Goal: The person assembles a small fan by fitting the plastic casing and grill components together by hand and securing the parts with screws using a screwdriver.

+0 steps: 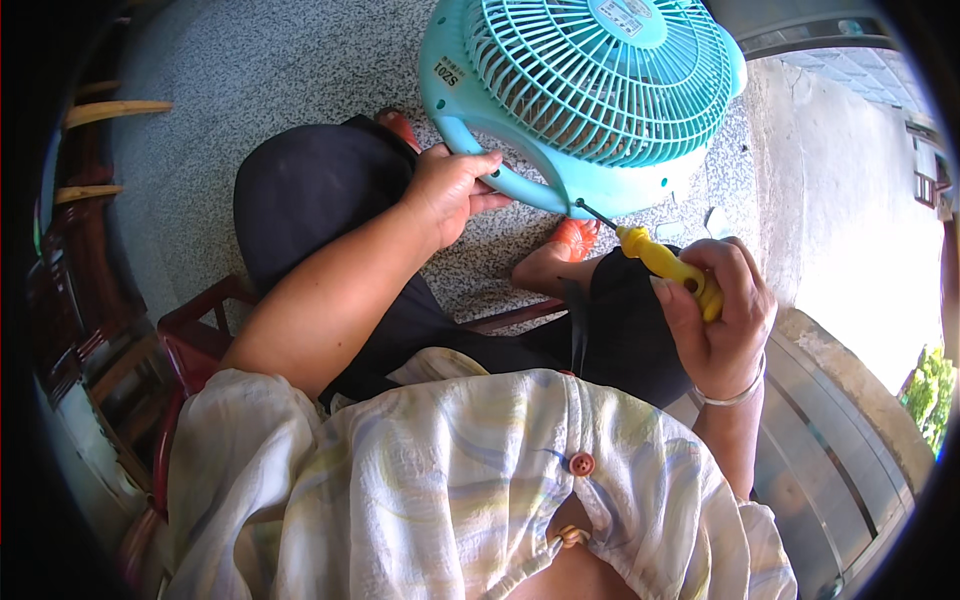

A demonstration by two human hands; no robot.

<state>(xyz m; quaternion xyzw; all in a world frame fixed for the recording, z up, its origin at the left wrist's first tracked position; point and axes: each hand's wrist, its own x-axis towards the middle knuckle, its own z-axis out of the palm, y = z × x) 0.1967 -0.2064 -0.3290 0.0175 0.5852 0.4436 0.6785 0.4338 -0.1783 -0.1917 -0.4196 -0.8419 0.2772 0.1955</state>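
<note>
A turquoise electric fan (pixel 600 185) with a round slatted grille is in front of me, a curved handle along its near left side. My left hand (pixel 450 195) is closed round that handle, thumb on top. In my right hand (pixel 720 305) is a screwdriver (pixel 655 255) with a yellow handle and a dark thin shaft. Its tip meets the fan's casing at a small hole near the handle's right end. Whether a screw sits in that hole is hidden. Other small screw holes dot the casing.
Beneath the fan lies a speckled grey floor (pixel 290 60). My knees and orange sandals (pixel 575 238) are close below the fan. At left stand a dark red chair (pixel 190 335) and wooden furniture (pixel 85 230). A pale wall edge (pixel 790 180) runs along the right.
</note>
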